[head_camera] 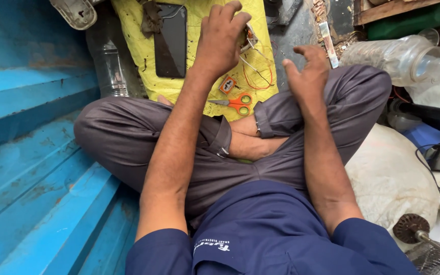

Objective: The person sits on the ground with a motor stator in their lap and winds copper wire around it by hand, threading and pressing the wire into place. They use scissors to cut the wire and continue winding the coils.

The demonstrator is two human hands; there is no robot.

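Yellow woven sack spread on the floor ahead of crossed legs in grey trousers; both hands raised over it.

Largest first: blue-painted metal wall on the left, clear plastic jars to the right. On the sack lie a black flat phone, orange-handled scissors with blades pointing left, and a small orange square part. The left hand sits over the far edge of the sack, fingers curled together onto a small white circuit piece trailing thin red and white wires; how firmly it is pinched, cannot tell. The wires loop down and right, toward the right hand. That hand hovers near, just right of the sack, fingers loosely apart, holding nothing. The left hand is nearer the piece.
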